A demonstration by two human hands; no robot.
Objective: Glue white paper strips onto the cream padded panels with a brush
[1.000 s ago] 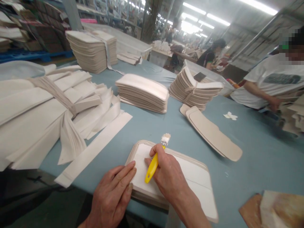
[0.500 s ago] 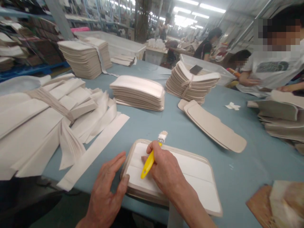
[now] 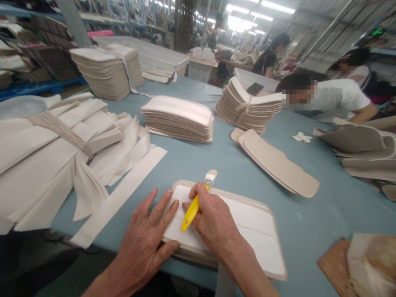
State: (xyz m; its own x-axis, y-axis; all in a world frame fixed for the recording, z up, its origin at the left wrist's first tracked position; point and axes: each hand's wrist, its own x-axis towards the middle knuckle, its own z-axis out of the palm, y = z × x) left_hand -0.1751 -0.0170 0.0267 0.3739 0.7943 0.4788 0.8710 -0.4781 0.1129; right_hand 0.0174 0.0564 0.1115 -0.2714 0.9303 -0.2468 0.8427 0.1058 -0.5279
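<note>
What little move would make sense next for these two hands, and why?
Perhaps smooth the left end of the white panel with the left hand: its fingers spread over that end, while the right hand grips the yellow brush, bristles pointing away.

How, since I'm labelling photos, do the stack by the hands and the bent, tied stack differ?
The front stack lies flat; the tied stack dips in the middle. The front stack looks low; the tied stack, taller. A strip binds the tied stack; none shows on the front stack. Both are pale layers on the blue table.
</note>
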